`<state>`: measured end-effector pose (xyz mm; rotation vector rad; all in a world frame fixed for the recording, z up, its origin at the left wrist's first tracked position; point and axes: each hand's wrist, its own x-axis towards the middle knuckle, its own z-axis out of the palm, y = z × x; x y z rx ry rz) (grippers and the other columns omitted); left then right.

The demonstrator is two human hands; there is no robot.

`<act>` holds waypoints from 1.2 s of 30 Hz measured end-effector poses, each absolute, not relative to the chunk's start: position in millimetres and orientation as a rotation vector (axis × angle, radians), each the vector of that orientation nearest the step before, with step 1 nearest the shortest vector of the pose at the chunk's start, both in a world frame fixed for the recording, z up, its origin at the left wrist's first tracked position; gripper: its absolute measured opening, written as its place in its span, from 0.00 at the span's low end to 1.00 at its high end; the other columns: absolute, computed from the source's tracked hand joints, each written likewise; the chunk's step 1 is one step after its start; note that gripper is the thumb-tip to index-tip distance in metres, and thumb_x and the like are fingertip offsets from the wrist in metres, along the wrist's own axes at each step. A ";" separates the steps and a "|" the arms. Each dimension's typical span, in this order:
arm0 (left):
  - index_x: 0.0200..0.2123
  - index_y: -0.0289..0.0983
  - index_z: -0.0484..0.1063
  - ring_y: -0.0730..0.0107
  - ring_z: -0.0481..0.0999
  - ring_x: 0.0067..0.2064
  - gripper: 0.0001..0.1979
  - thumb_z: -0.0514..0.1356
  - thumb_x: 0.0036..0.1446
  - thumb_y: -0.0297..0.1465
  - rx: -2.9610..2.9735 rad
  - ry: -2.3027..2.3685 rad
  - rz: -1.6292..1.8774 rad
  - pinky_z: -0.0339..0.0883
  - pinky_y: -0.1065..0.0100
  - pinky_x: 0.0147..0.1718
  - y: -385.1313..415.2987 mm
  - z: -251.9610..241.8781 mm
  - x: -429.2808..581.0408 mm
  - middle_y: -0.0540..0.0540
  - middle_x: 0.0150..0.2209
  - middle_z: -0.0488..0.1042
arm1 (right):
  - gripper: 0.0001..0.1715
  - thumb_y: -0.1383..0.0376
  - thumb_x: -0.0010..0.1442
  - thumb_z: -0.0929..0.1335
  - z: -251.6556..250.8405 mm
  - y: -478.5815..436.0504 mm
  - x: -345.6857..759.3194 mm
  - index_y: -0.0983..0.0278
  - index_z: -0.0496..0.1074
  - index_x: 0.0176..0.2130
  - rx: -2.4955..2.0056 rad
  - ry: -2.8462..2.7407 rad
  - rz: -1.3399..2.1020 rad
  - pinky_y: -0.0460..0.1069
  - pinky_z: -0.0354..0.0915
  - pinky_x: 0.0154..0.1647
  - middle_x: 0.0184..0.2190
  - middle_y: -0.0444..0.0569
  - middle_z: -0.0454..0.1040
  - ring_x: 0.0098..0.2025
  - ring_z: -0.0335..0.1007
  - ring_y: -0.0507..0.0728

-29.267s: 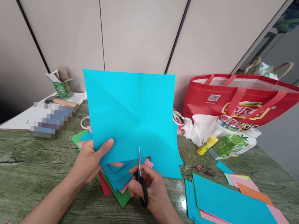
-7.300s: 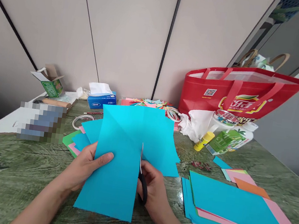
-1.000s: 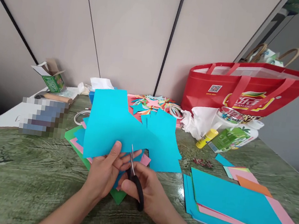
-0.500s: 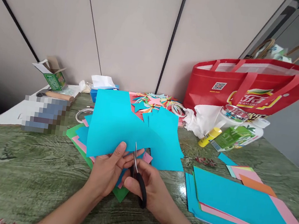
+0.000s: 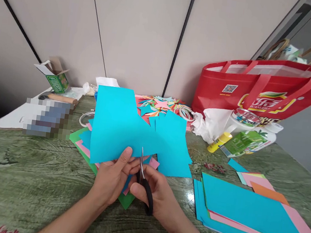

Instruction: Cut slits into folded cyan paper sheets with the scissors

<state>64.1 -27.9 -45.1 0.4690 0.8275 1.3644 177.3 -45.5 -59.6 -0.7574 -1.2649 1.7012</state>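
Note:
My left hand [image 5: 112,178] pinches the lower edge of a blue sheet of paper [image 5: 116,126], thumb on top and fingers beneath. A notch is cut out of the sheet's upper right side. In my right hand [image 5: 158,196] is a pair of scissors [image 5: 145,188] with black handles, its blades pointing up at the sheet's lower edge near my left fingertips. Just right of the held sheet lies another blue paper piece [image 5: 174,146] with cut edges. Under my hands are a green sheet [image 5: 126,202] and pink and blue scraps.
A stack of coloured paper [image 5: 254,215] lies at the right. Behind it stand a yellow glue stick [image 5: 219,142], a green box [image 5: 243,143] and a red bag [image 5: 217,88]. Paper stars [image 5: 161,105] and tape rolls [image 5: 184,113] lie at the back; a green carton [image 5: 57,82] stands left.
The upper part of the held blue sheet has shifted slightly up and left. Both hands and the scissors keep nearly the same place.

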 end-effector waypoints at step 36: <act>0.30 0.33 0.70 0.62 0.77 0.31 0.11 0.65 0.41 0.30 0.503 1.014 1.578 0.73 0.63 0.31 -34.1 -49.8 70.9 0.45 0.28 0.78 | 0.18 0.57 0.48 0.69 -61.4 -46.3 176.3 0.67 0.63 0.34 -0.773 -1.254 1.767 0.45 0.50 0.27 0.26 0.42 0.59 0.27 0.52 0.49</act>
